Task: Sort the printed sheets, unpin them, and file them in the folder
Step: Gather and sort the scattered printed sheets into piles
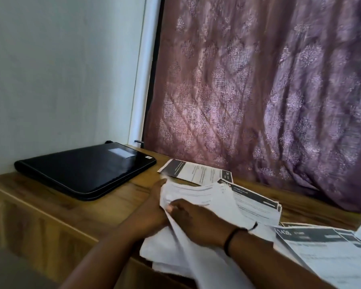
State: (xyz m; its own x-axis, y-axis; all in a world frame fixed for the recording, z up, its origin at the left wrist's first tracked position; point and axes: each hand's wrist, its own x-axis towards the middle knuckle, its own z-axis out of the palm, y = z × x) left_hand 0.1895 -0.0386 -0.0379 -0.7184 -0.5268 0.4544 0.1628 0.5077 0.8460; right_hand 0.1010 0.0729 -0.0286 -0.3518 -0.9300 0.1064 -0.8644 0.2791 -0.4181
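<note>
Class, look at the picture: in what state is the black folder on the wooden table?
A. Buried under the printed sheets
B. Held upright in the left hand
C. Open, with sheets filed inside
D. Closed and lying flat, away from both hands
D: the black folder lies closed and flat on the wooden table, while both hands work the printed sheets.

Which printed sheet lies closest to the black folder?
The far sheet by the curtain, lying flat and alone just right of the folder; the other sheets sit nearer the person.
</note>
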